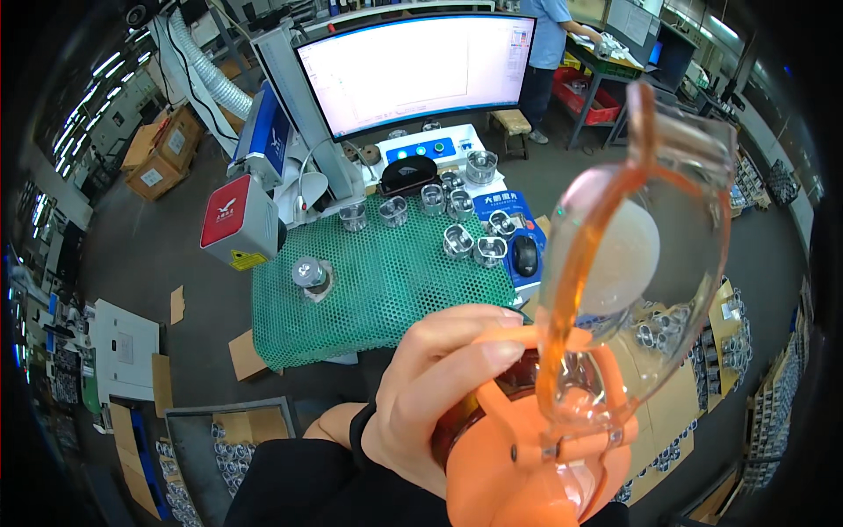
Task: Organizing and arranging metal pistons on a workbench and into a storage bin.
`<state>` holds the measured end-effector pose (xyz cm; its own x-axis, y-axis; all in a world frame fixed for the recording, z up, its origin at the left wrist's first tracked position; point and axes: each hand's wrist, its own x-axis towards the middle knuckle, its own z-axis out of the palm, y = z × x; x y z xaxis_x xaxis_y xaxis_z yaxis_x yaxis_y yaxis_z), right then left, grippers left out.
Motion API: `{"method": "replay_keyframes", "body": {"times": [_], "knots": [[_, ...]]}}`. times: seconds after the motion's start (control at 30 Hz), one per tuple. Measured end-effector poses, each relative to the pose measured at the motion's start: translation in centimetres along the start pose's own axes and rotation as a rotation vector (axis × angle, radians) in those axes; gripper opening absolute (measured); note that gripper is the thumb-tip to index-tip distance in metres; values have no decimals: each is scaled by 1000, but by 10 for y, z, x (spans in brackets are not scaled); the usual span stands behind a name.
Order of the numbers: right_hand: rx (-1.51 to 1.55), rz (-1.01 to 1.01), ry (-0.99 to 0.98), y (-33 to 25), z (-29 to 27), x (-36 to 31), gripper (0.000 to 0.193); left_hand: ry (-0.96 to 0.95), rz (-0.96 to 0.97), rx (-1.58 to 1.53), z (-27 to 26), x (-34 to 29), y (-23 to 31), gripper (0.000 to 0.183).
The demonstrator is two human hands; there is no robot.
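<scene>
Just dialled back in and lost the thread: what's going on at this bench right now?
One hand of the person holds an orange plastic bottle with a clear, orange-rimmed flip lid up close to the camera, lid swung open; which hand it is cannot be told. The other hand is out of view. Below lies a green mesh mat carrying several small clear glass jars, with a black computer mouse beside them and a wide curved monitor behind. Another person works at a far table.
</scene>
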<state>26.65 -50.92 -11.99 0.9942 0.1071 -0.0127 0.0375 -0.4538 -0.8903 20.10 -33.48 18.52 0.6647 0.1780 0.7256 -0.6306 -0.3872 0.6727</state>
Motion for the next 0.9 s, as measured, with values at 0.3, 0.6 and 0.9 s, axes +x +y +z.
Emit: {"method": "replay_keyframes", "body": {"times": [0.3, 0.6, 0.9], "knots": [[49, -95, -23, 11, -5, 7, 35, 200, 85, -97, 13, -3, 10, 70], [92, -248, -61, -32, -11, 16, 33, 1226, 107, 70, 104, 40, 28, 91], [106, -355, 77, -109, -28, 10, 18, 847, 169, -43, 86, 29, 24, 69]]}}
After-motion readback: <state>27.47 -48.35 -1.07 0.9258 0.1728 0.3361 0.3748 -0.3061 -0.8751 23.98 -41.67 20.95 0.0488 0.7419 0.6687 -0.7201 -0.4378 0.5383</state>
